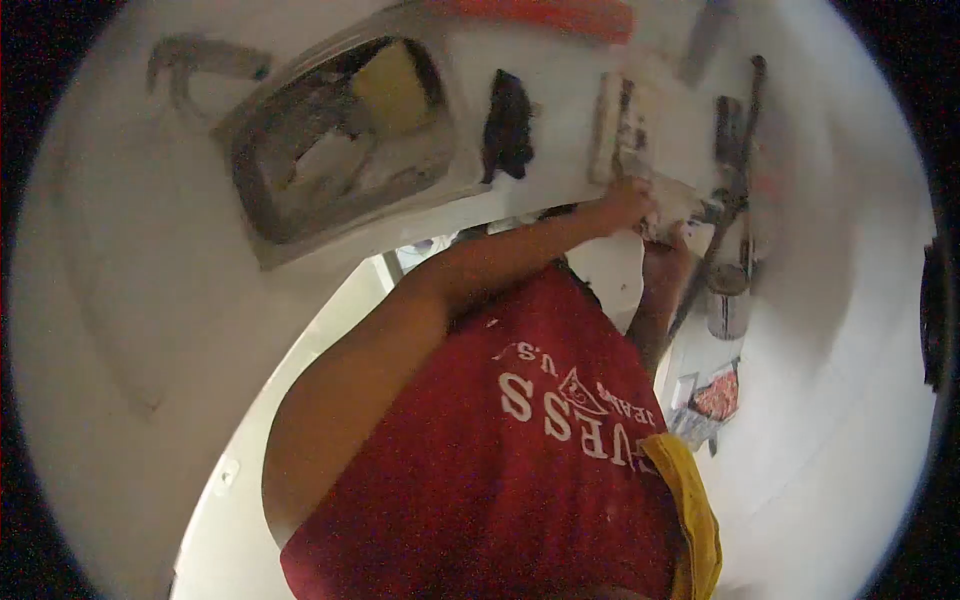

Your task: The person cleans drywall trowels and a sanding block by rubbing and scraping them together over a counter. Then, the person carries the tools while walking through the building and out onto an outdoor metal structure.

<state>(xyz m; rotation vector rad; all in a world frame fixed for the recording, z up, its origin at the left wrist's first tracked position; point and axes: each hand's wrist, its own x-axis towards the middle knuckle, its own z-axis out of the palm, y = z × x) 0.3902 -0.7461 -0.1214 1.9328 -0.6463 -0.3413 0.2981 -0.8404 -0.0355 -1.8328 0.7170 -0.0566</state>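
My left hand (630, 202) reaches across from the left and is closed at a pale, blurred object (675, 203) on the white worktop. Just below it, my right hand (668, 255) is at the near side of the same object, with its fingers smeared and partly hidden. The object's kind cannot be made out. Beyond the hands lies a pale, long piece with dark marks (625, 115). To their right are a dark brush-like tool (730, 130) and a long, thin dark tool (752, 120).
On the left, a dark-lined basin (245, 190) holds a yellowish block (392, 88). A black item (508, 125) lies beside it, a grey tool (205, 60) farther left. A red strip (560, 15) is at the back. Near right are a clear jar (728, 312) and a red-filled packet (715, 395).
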